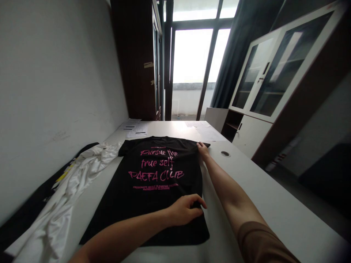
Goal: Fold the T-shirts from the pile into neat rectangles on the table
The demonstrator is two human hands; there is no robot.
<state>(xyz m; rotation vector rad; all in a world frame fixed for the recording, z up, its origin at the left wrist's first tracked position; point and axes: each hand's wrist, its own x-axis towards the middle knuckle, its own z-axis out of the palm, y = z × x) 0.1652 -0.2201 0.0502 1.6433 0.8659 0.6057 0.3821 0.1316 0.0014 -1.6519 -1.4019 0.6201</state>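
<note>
A black T-shirt (161, 201) with pink lettering lies flat on a white table, its neckline toward the far end. My right hand (202, 149) reaches forward to the shirt's far right sleeve, fingers closed on the cloth near the shoulder. My left hand (188, 209) stretches across the lower part of the shirt to its right side edge. There, thumb and forefinger are bent together at the cloth; the exact contact is partly hidden.
Along the wall at left lies a crumpled white satin cloth (55, 204), with dark fabric (30, 204) beside it. Papers (135, 128) rest at the table's far end. A round cable hole (225, 153) is at right. A glass-door cabinet (260, 73) stands beyond.
</note>
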